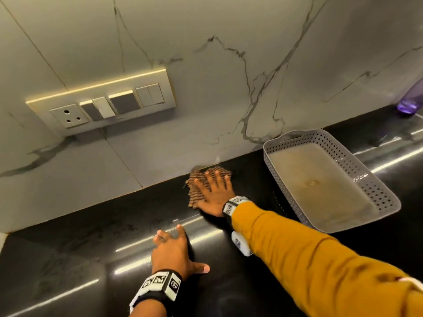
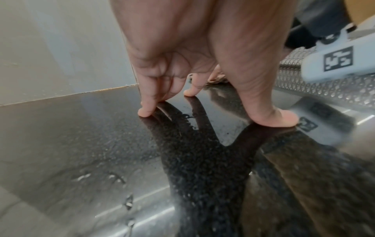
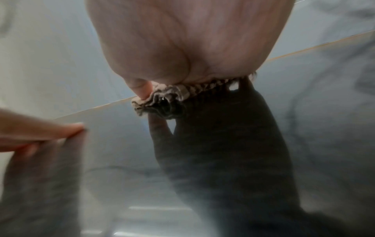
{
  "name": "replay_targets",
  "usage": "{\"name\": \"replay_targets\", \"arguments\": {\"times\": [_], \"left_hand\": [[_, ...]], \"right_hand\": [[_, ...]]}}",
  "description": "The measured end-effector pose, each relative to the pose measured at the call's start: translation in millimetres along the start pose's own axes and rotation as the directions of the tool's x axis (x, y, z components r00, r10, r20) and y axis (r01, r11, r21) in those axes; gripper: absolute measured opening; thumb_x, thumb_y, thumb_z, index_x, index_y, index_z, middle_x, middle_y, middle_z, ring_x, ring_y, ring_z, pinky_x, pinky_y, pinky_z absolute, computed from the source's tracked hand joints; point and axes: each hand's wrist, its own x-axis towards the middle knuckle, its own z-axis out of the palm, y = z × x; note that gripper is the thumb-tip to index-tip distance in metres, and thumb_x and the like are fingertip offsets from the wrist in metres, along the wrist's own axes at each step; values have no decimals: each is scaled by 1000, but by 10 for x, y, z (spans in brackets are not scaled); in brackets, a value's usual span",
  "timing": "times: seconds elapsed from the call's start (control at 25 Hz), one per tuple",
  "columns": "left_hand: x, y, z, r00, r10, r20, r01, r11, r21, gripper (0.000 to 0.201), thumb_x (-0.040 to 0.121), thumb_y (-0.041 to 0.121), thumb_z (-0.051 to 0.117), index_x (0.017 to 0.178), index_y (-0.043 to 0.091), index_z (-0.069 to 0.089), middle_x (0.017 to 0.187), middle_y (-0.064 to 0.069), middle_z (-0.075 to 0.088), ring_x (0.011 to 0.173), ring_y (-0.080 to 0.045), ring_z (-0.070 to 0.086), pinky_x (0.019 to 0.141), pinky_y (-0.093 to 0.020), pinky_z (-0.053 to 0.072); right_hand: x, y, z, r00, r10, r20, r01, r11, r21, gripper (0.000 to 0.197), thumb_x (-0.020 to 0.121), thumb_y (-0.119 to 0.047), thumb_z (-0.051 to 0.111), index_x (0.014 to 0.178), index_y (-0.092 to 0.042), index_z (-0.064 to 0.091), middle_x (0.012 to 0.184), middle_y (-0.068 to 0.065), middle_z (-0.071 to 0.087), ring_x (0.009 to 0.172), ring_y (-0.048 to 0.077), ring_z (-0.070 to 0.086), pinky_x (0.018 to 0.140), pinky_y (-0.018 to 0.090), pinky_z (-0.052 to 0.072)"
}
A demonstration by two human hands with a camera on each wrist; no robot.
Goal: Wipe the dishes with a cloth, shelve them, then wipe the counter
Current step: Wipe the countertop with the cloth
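A brown checked cloth (image 1: 196, 186) lies on the glossy black counter (image 1: 91, 243), close against the marble back wall. My right hand (image 1: 214, 191) presses flat on it with fingers spread and straight. In the right wrist view the cloth (image 3: 162, 99) bunches under my palm (image 3: 182, 48). My left hand (image 1: 174, 250) rests nearer me on the bare counter, fingers spread and propped on their tips, holding nothing. The left wrist view shows my left fingertips (image 2: 145, 112) touching the wet, reflective counter (image 2: 81, 144).
An empty grey perforated basket (image 1: 386, 197) sits on the counter right of my right hand. A purple bottle (image 1: 409, 104) stands at the far right by the wall. A switch and socket panel (image 1: 103, 104) is on the marble wall (image 1: 229, 76) at left.
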Motion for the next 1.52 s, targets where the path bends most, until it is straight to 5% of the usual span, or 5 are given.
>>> {"name": "replay_targets", "arguments": {"times": [0.6, 0.92, 1.2, 1.4, 1.52], "left_hand": [[-50, 26, -53, 1000, 2, 10, -2, 1000, -25, 152, 59, 88, 72, 163, 20, -15, 165, -37, -11, 155, -52, 1, 121, -57, 29], [-143, -26, -56, 998, 19, -52, -19, 1000, 2, 154, 55, 95, 67, 164, 18, -9, 164, -39, 1, 153, -53, 15, 117, -54, 38], [-203, -16, -21, 997, 37, -74, -35, 999, 19, 152, 55, 98, 62, 165, 19, -7, 165, -37, 3, 154, -51, 17, 115, -53, 41], [-145, -41, 62, 993, 44, -109, -41, 999, 26, 149, 56, 100, 56, 165, 20, -8, 166, -34, 1, 155, -48, 13, 116, -52, 40], [-150, -22, 59, 993, 62, -101, -59, 998, 32, 150, 57, 99, 58, 164, 21, -12, 167, -33, -2, 156, -47, 9, 117, -52, 38]], "right_hand": [[-359, 903, -237, 954, 300, 10, -300, 954, 8, 80, 106, -64, 19, 163, -24, -20, 168, 14, -30, 156, 39, -26, 124, 57, -16], [-1620, 794, 586, 958, 260, -119, -269, 961, -66, 79, 105, -62, 21, 161, -24, -20, 167, 14, -29, 157, 37, -23, 124, 52, -20], [-2244, 751, 965, 943, 250, -218, -275, 957, -93, 82, 94, -66, 42, 159, -16, 37, 160, 24, 41, 145, 46, 43, 119, 50, 6], [-1830, 743, 744, 960, 214, -178, -231, 970, -77, 86, 95, -71, 32, 163, -20, 25, 165, 24, 32, 150, 47, 34, 120, 55, 8], [-1398, 706, 403, 966, 221, -135, -227, 973, -37, 90, 91, -75, 9, 165, -28, -10, 173, 17, -12, 159, 42, -10, 126, 55, -12]]}}
